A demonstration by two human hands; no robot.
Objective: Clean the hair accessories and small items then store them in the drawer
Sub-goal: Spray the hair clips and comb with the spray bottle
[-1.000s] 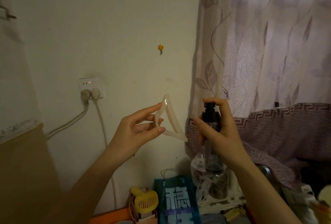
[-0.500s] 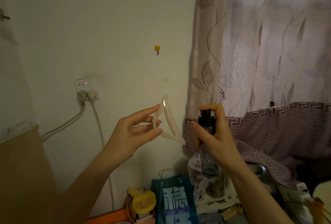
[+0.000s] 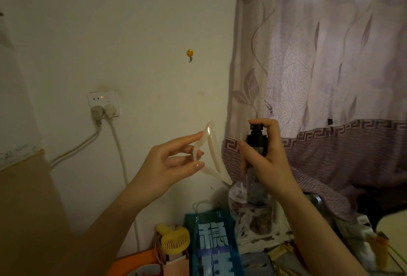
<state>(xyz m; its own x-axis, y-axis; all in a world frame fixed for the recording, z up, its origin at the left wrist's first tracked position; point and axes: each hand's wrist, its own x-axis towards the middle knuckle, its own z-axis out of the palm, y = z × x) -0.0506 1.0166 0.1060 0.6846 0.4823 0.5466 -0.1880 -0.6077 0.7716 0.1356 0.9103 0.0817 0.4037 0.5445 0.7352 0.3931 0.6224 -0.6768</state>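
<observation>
A cream, translucent triangular hair clip (image 3: pixel 212 152) is held up in front of the wall. My left hand (image 3: pixel 174 163) pinches its left corner between thumb and fingers. Just to its right, my right hand (image 3: pixel 266 156) grips a clear spray bottle (image 3: pixel 255 141) with a black pump top, index finger resting on top of the pump. The nozzle faces the clip, a short gap apart. No drawer is in view.
A wall socket (image 3: pixel 103 103) with two plugs and hanging cords is at the left. A yellow hook (image 3: pixel 189 53) sits on the wall. A patterned curtain (image 3: pixel 319 77) hangs at the right. Below lie a yellow mini fan (image 3: pixel 175 240), a blue bag (image 3: pixel 212 242) and a clear jar (image 3: pixel 253 209).
The view has drifted slightly. Both hands keep nearly the same pose, clip and bottle still held close together; the index finger stays on the pump.
</observation>
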